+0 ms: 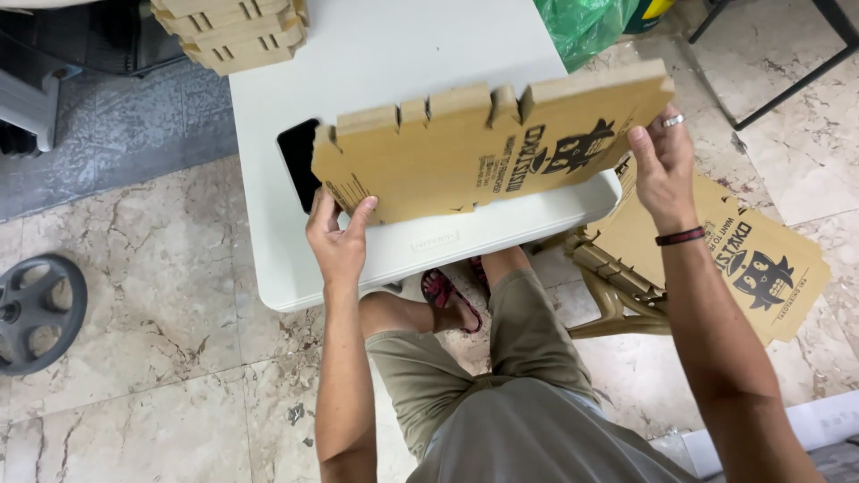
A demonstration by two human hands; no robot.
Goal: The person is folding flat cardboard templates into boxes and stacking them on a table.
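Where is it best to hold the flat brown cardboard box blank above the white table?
Probably by its two short ends, from both sides: the flat brown cardboard box blank is wide and thin, and the left hand and right hand already grip there.

Carton [465,156]: brown kraft, black printed figure and lettering.
Table [394,54]: plain white.
Phone [300,161]: glossy black.
Stack [237,31] of folded cartons: tan.
Flat cartons [761,268] by the chair: brown, the same black print.
Chair [617,300]: beige.
Bag [582,22]: translucent green.
Floor [152,394]: cream marble, brown veining.
Weight plate [36,313]: dark grey.
Shorts [447,376]: olive.
Sandal [447,300]: pink and black pattern.
Wristband [680,236]: dark with red.
Ring [673,120]: silver.
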